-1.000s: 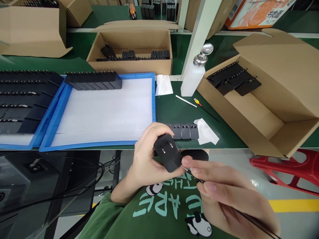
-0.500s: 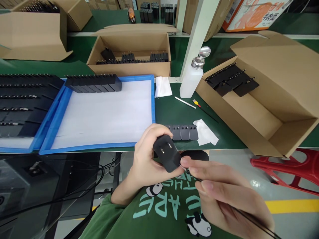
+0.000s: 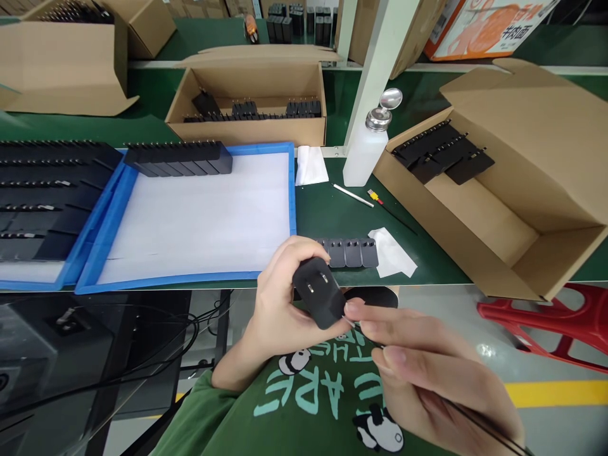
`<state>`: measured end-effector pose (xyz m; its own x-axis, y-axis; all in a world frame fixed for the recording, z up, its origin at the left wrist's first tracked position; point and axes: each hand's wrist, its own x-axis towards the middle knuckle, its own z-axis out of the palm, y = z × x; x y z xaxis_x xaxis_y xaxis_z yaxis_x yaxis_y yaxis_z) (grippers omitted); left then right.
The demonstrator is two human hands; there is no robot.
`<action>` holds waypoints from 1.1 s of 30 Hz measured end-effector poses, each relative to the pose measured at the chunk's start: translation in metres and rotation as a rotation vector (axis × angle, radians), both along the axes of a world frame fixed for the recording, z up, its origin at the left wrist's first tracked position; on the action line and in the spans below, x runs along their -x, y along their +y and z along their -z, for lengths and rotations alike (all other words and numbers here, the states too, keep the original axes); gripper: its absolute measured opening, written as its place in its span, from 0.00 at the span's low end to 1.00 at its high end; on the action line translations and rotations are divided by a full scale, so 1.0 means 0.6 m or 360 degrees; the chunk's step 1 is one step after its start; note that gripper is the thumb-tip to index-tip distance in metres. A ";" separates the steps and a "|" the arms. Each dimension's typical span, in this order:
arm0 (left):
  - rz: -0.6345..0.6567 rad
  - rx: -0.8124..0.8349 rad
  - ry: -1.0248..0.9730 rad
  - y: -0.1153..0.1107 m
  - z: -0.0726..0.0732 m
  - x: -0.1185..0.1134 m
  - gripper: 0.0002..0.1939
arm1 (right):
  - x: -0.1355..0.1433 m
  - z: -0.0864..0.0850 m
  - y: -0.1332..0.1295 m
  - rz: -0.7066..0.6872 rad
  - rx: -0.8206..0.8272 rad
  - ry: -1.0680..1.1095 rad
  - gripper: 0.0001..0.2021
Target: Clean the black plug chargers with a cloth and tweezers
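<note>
My left hand (image 3: 275, 310) is wrapped round a black charger plug (image 3: 319, 292), with its two flat metal prongs facing up. Pen-fashion, the fingers of my right hand (image 3: 427, 354) close on thin dark tweezers (image 3: 468, 417). Their pale tip meets the lower right edge of the plug, where my right fingertips also touch or nearly touch it. What the tip does there is too small to make out. Just beyond my left hand, a row of several dark grey plugs (image 3: 352, 253) lies on the green table, partly hidden by my fingers.
A blue-edged white tray (image 3: 204, 221) holds a row of black plugs (image 3: 180, 158); a fuller tray stands left. Open cartons (image 3: 251, 132) (image 3: 503, 209) contain more plugs. A white pump bottle (image 3: 365, 152), white wipes (image 3: 393, 253), a white stick (image 3: 352, 195) and a yellow-ended cable (image 3: 380, 201) lie between.
</note>
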<state>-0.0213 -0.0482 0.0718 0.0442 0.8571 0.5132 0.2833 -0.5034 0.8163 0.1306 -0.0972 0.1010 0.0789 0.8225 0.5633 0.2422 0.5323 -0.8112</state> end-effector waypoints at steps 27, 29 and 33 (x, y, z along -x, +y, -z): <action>-0.0007 -0.0017 0.0031 0.002 0.000 0.002 0.24 | -0.007 -0.001 0.007 0.0014 -0.0047 -0.0052 0.14; -0.0011 -0.0018 0.0037 0.002 0.000 0.003 0.24 | -0.005 0.001 0.007 -0.0005 -0.0041 -0.0057 0.14; -0.0021 -0.0008 0.0035 0.001 0.000 0.003 0.24 | 0.002 0.005 0.003 0.0016 -0.0070 -0.0045 0.15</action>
